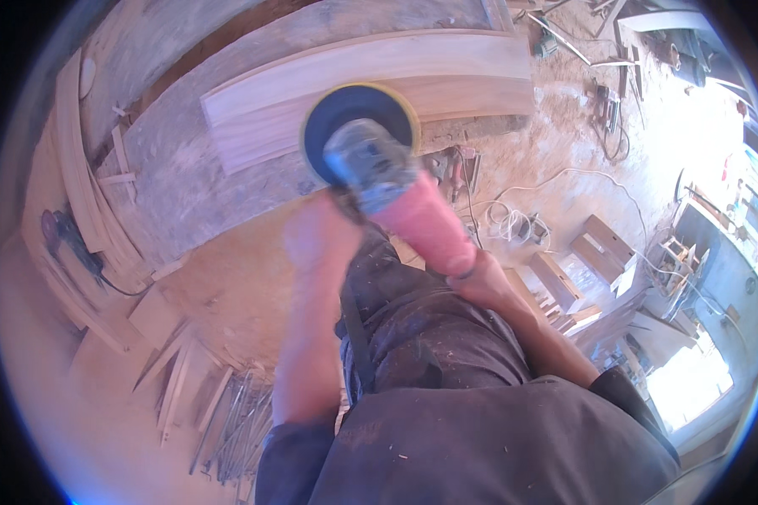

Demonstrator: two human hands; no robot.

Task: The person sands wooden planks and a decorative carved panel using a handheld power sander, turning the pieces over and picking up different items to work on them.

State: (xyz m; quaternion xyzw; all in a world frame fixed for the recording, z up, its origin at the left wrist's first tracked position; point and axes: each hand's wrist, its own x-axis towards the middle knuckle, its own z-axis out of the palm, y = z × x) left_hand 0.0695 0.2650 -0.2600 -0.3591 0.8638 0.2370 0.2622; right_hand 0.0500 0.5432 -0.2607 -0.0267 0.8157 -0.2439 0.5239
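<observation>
An angle grinder with a red body point(425, 220), a worn grey metal head and a round dark disc point(333, 118) with a yellow rim is held in front of me. Around the rear end of its body my right hand point(483, 282) is closed. My left hand point(320, 227), somewhat blurred, is closed at the side of the head, where a side handle is mostly hidden. The disc overlaps pale wooden boards point(472, 71) lying on a dusty workbench point(173, 198); whether it touches them I cannot tell.
At the left are long planks point(77, 160) and a dark corded power tool point(74, 240). Metal rods point(236, 421) lie at lower left. On the right floor are a coiled white cable point(518, 223), wooden pieces point(556, 282) and a red corded tool point(458, 172).
</observation>
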